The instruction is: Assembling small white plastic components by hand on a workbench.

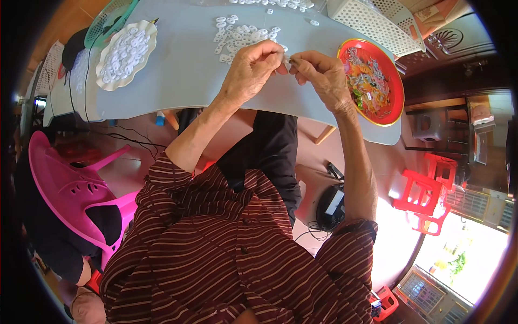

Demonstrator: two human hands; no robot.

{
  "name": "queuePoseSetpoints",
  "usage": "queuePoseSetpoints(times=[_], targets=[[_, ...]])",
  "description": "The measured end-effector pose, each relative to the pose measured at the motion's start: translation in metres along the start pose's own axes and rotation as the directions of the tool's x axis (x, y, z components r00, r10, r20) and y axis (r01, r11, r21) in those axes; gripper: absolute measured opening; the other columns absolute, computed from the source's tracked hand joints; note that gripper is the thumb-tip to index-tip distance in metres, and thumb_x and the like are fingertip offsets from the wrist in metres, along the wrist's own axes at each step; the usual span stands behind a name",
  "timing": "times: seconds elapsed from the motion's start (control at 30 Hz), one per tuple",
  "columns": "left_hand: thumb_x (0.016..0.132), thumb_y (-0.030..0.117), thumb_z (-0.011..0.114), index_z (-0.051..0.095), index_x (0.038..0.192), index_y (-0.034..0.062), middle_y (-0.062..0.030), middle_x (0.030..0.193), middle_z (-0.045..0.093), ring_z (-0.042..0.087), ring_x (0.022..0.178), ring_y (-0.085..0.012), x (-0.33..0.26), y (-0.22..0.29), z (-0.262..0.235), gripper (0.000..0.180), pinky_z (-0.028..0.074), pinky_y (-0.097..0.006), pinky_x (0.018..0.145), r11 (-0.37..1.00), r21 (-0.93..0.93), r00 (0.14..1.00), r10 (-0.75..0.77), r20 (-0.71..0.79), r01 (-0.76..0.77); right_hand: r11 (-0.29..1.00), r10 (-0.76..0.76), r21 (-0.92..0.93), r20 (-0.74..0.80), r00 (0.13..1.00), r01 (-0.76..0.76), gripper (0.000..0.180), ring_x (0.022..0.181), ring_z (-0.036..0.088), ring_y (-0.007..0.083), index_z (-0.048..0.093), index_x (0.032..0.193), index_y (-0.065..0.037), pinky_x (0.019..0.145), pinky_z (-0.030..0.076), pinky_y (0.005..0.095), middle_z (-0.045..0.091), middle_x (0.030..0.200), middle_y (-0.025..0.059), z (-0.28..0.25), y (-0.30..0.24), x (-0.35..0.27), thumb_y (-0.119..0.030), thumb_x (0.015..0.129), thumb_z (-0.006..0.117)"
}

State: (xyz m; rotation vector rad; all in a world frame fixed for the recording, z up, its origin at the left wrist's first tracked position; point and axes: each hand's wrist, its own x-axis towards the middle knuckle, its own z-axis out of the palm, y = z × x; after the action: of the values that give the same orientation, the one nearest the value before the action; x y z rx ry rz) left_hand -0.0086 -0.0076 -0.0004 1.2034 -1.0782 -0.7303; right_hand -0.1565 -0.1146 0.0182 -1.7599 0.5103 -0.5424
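My left hand (252, 69) and my right hand (324, 76) meet above the near part of the table, fingertips almost touching. The left thumb and fingers are pinched on a small white piece, mostly hidden by the fingertips. Something small and dark shows at the pinched tips of the right hand, too small to name. Just beyond the left hand lies a loose pile of small white plastic pieces (243, 36) with holes. To the right of my right hand stands a red round tray (398, 81) holding a tangle of small silvery and coloured bits.
A scalloped white dish (152, 33) heaped with similar white pieces is at the left, near a green basket (129, 9). A white perforated basket (350, 24) stands far right. Below are a pink chair (59, 183), red stools (421, 194) and cables. Another person's arm (84, 272) shows lower left.
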Motion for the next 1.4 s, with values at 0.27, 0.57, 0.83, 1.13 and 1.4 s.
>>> queuePoseSetpoints(times=[0.27,0.57,0.83,1.13,1.4], targets=[[0.093,0.018,0.050,0.059,0.096,-0.0037,-0.0098,0.080,0.063,0.062,0.077,-0.0176,-0.009,0.007,0.004,0.024,0.047,-0.028,0.070,0.960,-0.217,0.984,-0.178,0.012,0.176,0.982,-0.150,-0.131,-0.123,0.981,0.133,0.008,0.063,0.055,0.0069,0.064,0.090,0.000,0.056,0.045,0.0212,0.063,0.072,0.0030,0.013,-0.011,-0.010,-0.004,0.083,0.063],[0.093,0.020,0.051,0.058,0.081,0.0011,-0.0067,0.064,0.056,0.060,0.077,-0.0213,-0.002,-0.001,0.008,0.023,0.046,-0.029,0.068,0.632,-0.553,0.837,-0.358,0.413,0.543,0.655,-0.583,-0.555,0.063,0.810,0.514,0.012,0.068,0.063,0.0173,0.066,0.088,-0.004,0.062,0.051,0.0281,0.064,0.079,0.0065,-0.012,-0.022,-0.026,0.001,0.077,0.065],[0.088,0.013,0.053,0.057,0.080,0.0007,-0.0062,0.063,0.053,0.055,0.072,-0.0196,0.004,-0.002,0.024,0.016,0.045,-0.029,0.074,0.716,-0.508,0.872,-0.317,0.374,0.478,0.828,-0.335,-0.514,-0.134,0.933,0.224,0.012,0.063,0.063,0.0245,0.067,0.088,-0.003,0.062,0.051,0.0313,0.065,0.074,0.0119,-0.084,-0.005,-0.022,-0.007,0.077,0.063],[0.086,0.010,0.052,0.056,0.084,-0.0018,-0.0066,0.063,0.051,0.051,0.069,-0.0181,-0.003,-0.004,0.027,0.013,0.044,-0.030,0.076,0.740,-0.511,0.898,-0.326,0.295,0.437,0.396,-0.217,-0.898,0.114,0.970,0.194,0.008,0.067,0.060,0.0348,0.064,0.078,-0.001,0.063,0.048,0.0434,0.062,0.073,0.0158,-0.100,0.013,-0.007,-0.009,0.074,0.063],[0.086,0.009,0.052,0.056,0.084,-0.0033,-0.0061,0.063,0.050,0.050,0.065,-0.0174,-0.006,-0.001,0.033,0.013,0.045,-0.030,0.075,0.780,-0.473,0.912,-0.340,0.229,0.410,0.522,-0.149,-0.853,-0.081,0.985,0.009,0.007,0.059,0.061,0.0236,0.064,0.078,-0.001,0.056,0.049,0.0341,0.063,0.069,0.0152,-0.098,0.005,0.001,-0.006,0.076,0.060]])
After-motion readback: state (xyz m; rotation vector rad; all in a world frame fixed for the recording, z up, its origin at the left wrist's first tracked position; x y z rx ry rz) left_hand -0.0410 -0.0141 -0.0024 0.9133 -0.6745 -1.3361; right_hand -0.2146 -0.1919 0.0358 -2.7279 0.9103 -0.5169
